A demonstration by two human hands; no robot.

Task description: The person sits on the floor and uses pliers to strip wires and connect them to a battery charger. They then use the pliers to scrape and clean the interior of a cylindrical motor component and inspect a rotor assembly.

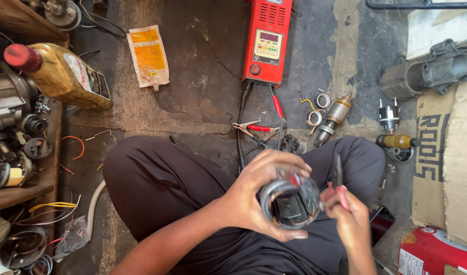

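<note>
Left hand (254, 196) gripped round metal housing (290, 202) over lap.
Right hand (351, 220) clutched red-handled pliers (338, 187) beside it (red tester (268, 38) on floor).

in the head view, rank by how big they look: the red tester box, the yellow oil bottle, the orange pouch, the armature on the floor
1. red tester box, though its top is cut off
2. yellow oil bottle, close to the tester, so that order is unsure
3. orange pouch
4. armature, smallest

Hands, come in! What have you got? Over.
Left hand wrapped around metal cylinder. Right hand holding red-handled pliers against it. Nothing between them.
</note>
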